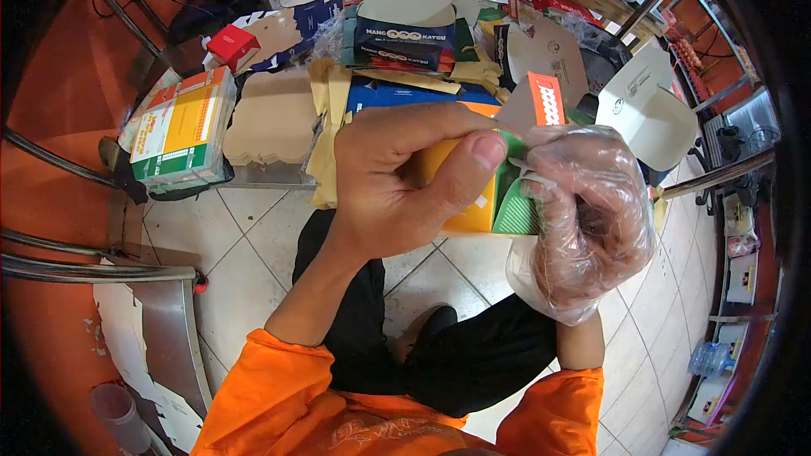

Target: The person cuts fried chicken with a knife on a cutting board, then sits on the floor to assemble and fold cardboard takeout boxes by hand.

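Note:
A printed cardboard food box [517, 209] with yellow, green and orange-red panels is between my two hands, its flaps partly folded. My bare left hand [405, 173] is closed on its left side, thumb and forefinger pinching near the upper flap. Over my right hand [596, 211] is a loose clear plastic glove; its curled fingers grip the box's right side. Much of the box is hidden behind both hands. Just beyond them lies a blue and orange printed carton [380, 95].
Flat brown cardboard sheets [269, 118] lie at left beside a wrapped stack of printed cartons [182, 131] and a small red box [232, 46]. Folded dark MANGKATSU boxes [404, 38] stand at the back. An open white-lined box [646, 110] is at right. Tiled floor [253, 224] shows below.

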`<state>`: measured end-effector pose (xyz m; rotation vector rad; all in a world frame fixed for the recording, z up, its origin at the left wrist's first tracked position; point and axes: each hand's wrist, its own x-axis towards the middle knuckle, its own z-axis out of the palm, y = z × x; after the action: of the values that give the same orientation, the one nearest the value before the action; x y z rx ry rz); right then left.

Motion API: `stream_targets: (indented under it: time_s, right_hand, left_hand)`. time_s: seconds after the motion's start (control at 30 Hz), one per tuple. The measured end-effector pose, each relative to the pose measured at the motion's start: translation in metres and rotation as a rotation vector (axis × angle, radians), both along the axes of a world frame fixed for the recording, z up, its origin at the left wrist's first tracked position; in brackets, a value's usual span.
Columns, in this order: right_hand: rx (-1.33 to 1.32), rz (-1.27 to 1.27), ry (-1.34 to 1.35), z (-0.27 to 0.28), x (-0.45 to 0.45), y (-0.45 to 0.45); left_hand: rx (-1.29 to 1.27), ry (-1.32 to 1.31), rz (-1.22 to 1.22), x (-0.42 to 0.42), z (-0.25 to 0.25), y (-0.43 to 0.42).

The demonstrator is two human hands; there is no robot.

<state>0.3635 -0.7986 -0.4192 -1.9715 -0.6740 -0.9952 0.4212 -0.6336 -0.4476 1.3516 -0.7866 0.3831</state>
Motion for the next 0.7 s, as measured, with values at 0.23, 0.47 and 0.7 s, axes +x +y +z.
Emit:
stream_targets:
  time_s: [0.23,0.47,0.7]
  right_hand:
    - [0.114,0.019,0.117,-0.001,-0.001,0.006]
    - [0.147,0.013,0.258,0.002,0.002,0.003]
    - [0.615,0.274,1.023,0.007,0.003,-0.001]
  left_hand:
    - [-0.137,0.046,-0.057,0.003,-0.005,-0.001]
    - [-0.095,0.052,-0.048,0.008,-0.006,0.000]
    - [0.200,-0.152,-0.047,0.015,-0.005,0.008]
